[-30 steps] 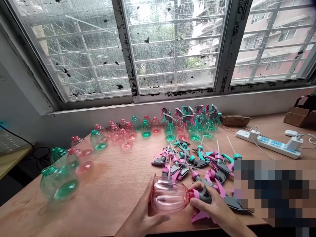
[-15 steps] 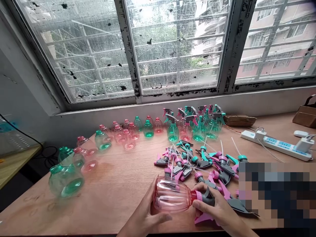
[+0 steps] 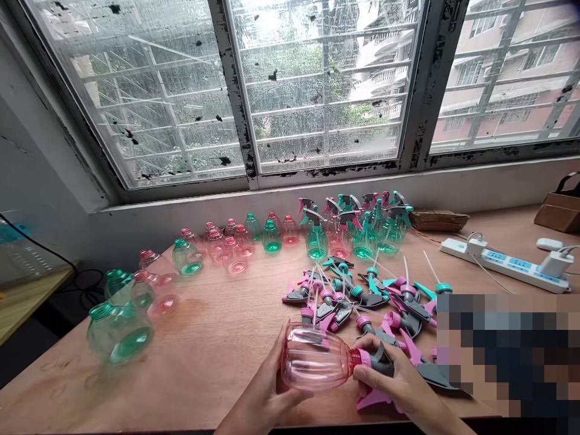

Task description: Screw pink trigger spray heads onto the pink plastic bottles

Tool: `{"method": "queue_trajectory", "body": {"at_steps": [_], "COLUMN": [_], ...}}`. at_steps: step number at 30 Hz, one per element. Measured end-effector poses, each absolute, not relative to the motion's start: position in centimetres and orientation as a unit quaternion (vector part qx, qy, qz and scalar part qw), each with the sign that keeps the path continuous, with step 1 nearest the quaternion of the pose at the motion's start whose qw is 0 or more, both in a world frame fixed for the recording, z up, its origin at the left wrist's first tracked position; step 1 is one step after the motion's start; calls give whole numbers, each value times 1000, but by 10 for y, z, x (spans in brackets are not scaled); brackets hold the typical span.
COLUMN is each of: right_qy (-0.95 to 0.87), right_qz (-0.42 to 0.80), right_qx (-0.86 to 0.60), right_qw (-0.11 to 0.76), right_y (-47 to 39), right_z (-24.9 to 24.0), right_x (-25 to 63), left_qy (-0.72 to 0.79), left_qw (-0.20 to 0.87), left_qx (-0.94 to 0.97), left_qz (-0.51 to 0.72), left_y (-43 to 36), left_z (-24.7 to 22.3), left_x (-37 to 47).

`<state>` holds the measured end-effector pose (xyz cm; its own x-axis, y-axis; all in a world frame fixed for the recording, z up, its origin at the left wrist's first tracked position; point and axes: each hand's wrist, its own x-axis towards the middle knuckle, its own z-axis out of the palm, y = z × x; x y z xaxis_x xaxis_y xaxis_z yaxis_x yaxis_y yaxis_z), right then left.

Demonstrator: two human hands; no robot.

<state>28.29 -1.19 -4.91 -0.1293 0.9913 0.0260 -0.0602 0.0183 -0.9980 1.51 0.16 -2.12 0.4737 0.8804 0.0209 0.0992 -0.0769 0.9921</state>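
A clear pink bottle lies sideways in the air over the front of the table, its base to the left. Around that base my left hand is closed. My right hand grips the pink collar of a grey and pink spray head at the bottle's neck. Loose pink, teal and grey spray heads lie in a pile just behind and to the right of the bottle. Whether the collar is fully seated on the neck cannot be made out.
Open green and pink bottles stand along the left and back of the wooden table. Bottles with spray heads stand by the window wall. At the right are a white power strip, brown boxes and a pixelated area.
My left thumb has shifted slightly against the bottle. The view has moved a little; both hands keep their hold.
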Motion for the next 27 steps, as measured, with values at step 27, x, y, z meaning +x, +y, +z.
{"method": "queue_trajectory", "body": {"at_steps": [27], "right_qy": [-521], "right_qz": [534], "right_qx": [-448], "right_qw": [493], "right_y": [-14], "right_z": [-44], "right_x": [283], "left_qy": [382], "left_qw": [580], "left_qx": [644], "left_qz": [321], "left_y": [-1], "left_z": [-20], "left_x": [11]}}
